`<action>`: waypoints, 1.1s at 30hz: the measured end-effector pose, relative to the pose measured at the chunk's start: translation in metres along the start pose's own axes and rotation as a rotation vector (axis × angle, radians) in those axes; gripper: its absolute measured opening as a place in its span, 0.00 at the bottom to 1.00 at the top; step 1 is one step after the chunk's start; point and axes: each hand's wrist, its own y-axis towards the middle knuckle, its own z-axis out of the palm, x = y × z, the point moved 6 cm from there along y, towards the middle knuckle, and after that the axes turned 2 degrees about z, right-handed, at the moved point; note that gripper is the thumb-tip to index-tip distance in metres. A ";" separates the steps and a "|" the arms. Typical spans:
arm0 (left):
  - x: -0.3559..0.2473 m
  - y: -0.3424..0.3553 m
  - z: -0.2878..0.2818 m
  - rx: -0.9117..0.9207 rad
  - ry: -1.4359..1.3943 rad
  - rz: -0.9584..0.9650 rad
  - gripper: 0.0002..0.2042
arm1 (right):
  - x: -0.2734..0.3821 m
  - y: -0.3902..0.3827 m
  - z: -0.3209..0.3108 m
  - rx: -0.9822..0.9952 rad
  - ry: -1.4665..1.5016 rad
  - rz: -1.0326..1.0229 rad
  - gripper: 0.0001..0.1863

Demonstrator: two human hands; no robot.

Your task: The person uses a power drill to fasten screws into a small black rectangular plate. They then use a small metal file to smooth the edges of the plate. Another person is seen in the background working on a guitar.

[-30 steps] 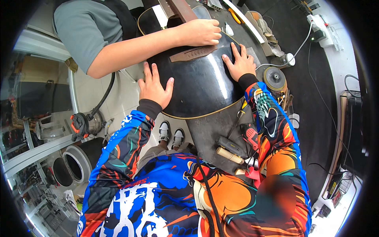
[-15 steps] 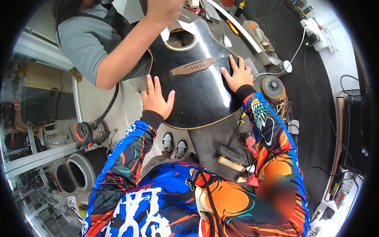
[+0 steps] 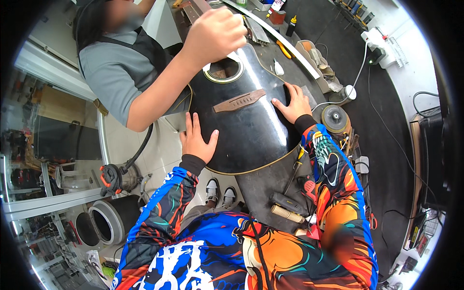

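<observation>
A glossy black acoustic guitar lies face up on the dark workbench, with a brown wooden bridge on its top. My left hand rests on the left edge of the body, fingers stretched and thumb apart. On the opposite edge lies my right hand, its fingers spread and its thumb on the top. Neither hand grips anything else. A co-worker's hand, closed, is above the neck end beside the sound hole; whatever it may hold is not clear.
The co-worker stands at the upper left. To the right are a sanding disc, a glue bottle, orange-handled pliers and a wooden holder. A brush lies nearer me. A shop vacuum stands on the floor.
The co-worker's hand has come down toward the sound hole. The guitar appears slightly lower in view. My right hand's fingers have drawn closer together; my left stays on the edge.
</observation>
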 end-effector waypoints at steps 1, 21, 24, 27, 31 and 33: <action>0.001 0.001 0.001 0.037 -0.062 -0.026 0.44 | -0.005 0.003 0.001 -0.028 0.006 -0.005 0.46; 0.041 0.005 0.001 -0.104 -0.219 -0.262 0.46 | 0.001 0.022 0.013 0.122 0.037 0.216 0.47; 0.054 0.010 0.010 -0.077 -0.344 -0.312 0.44 | 0.010 0.018 0.007 0.153 -0.020 0.262 0.47; 0.053 0.008 0.007 -0.010 -0.348 -0.358 0.43 | 0.011 0.017 0.008 0.144 -0.040 0.257 0.47; 0.054 0.010 0.009 -0.018 -0.315 -0.366 0.43 | 0.009 0.018 0.008 0.118 -0.045 0.242 0.47; 0.049 0.009 0.005 -0.016 -0.352 -0.357 0.43 | 0.011 0.016 0.007 0.125 -0.043 0.243 0.47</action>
